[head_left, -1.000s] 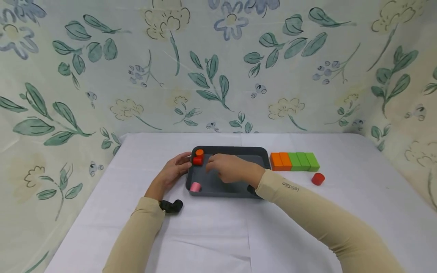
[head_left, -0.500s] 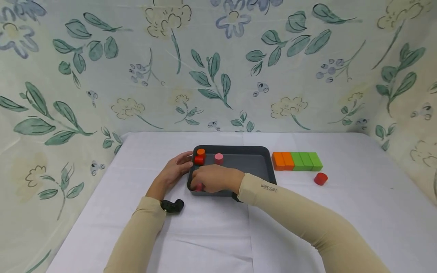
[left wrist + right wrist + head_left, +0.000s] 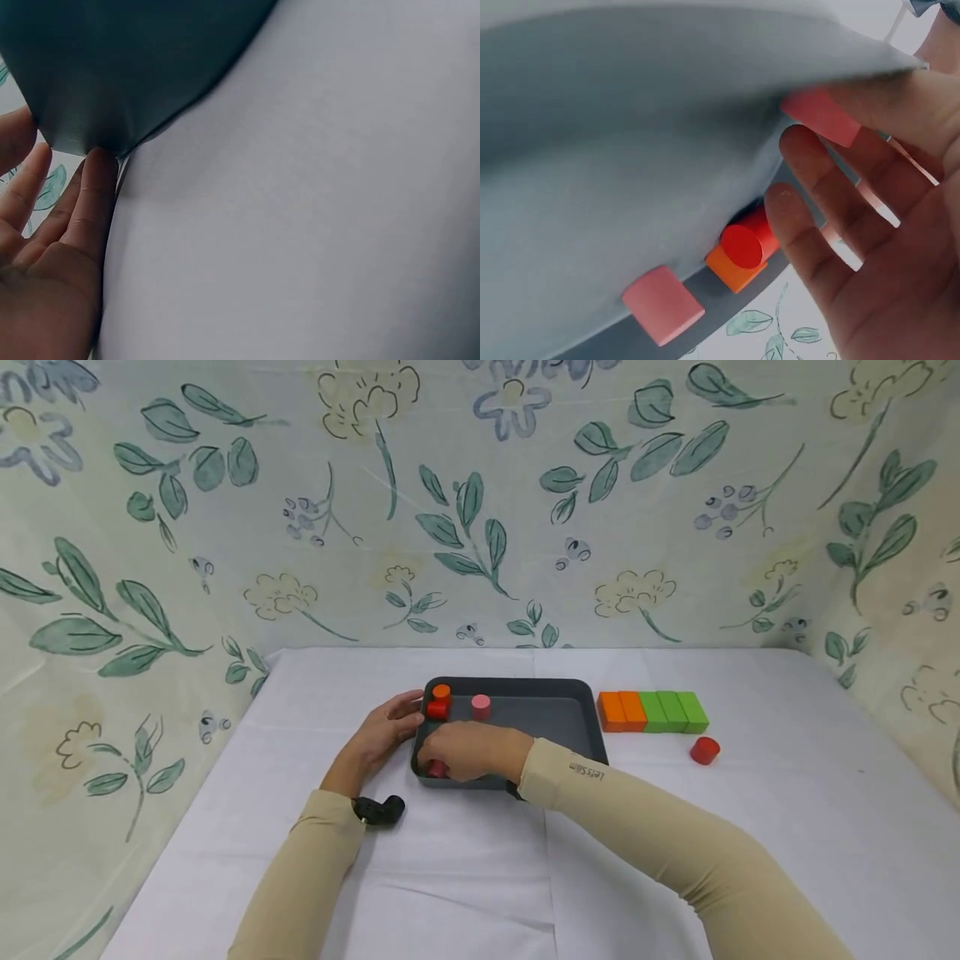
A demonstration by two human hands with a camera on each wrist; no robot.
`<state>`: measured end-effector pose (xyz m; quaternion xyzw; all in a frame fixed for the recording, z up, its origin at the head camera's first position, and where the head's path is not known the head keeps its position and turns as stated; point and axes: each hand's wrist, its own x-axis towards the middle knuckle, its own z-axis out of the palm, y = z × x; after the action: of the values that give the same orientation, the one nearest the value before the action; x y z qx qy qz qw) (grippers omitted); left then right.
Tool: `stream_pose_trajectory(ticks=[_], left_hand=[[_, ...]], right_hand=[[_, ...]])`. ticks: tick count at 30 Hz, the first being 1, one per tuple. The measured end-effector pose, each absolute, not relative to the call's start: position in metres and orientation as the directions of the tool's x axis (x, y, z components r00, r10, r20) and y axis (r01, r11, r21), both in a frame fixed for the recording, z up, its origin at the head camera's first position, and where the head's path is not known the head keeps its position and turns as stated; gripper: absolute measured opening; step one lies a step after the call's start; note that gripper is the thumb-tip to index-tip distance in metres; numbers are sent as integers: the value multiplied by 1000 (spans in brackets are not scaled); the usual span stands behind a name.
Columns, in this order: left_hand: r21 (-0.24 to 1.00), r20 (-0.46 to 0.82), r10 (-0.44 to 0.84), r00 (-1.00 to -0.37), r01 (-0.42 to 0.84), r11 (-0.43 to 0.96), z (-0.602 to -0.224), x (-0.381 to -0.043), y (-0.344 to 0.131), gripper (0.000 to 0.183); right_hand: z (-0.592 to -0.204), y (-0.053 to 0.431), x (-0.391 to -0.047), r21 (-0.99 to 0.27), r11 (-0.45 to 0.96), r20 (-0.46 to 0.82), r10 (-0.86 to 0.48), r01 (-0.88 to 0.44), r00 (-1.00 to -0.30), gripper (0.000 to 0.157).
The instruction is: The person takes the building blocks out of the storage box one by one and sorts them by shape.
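A dark grey tray point(image 3: 551, 720) lies on the white-covered table. My left hand point(image 3: 381, 733) touches its left wall with extended fingers, seen also in the left wrist view. Inside the tray's near left corner, my right hand point(image 3: 474, 752) pinches a pink cylinder point(image 3: 823, 116) between thumb and fingers; in the head view the hand partly hides it. A second pink cylinder point(image 3: 481, 707) stands upright near the far side. In the far left corner an orange cylinder point(image 3: 442, 693) stands behind a red cylinder point(image 3: 437, 711) lying on its side.
Right of the tray is a row of orange blocks point(image 3: 622, 712) and green blocks point(image 3: 677, 712), set against each other. Another red cylinder point(image 3: 705, 750) sits on the table in front of them. A floral cloth point(image 3: 480, 527) hangs behind.
My right hand has moved from mid-tray to the near left corner and taken hold of the pink cylinder there. The other pink cylinder now shows upright near the far side. My left hand stays put.
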<state>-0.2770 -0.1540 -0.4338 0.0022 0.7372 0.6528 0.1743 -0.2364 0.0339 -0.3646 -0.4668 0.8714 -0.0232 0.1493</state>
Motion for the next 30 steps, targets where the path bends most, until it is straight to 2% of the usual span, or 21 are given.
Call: stream_pose_trajectory(ticks=[5,12,19,24,30], left_hand=[[964,-257,238,-937,-229,139,-433,-277,-152,61],[966,-247,244,-938,-218,140,-430,-280,-152,61],[965,-249,243,-937,-218,146,-434,-281,-151,61],[966,-250,254,-934,-222,134,-436,-279,-150,60],[973,-229,259,-938,-210,98,-435,-277,-153,60]], right_hand=[[-357,48,-239,-270,596,-191,-803,-756,-565,26],[-344,86,-244,-402,582,-56,-786,-707,-616,40],[-343,120,-241,-485,613,5,-712,-624,-702,36],[-340,152,-233,-529,629,91,-624,-569,-776,35],[-335,201,-221,-495,639,248,-546,-589,-800,41]])
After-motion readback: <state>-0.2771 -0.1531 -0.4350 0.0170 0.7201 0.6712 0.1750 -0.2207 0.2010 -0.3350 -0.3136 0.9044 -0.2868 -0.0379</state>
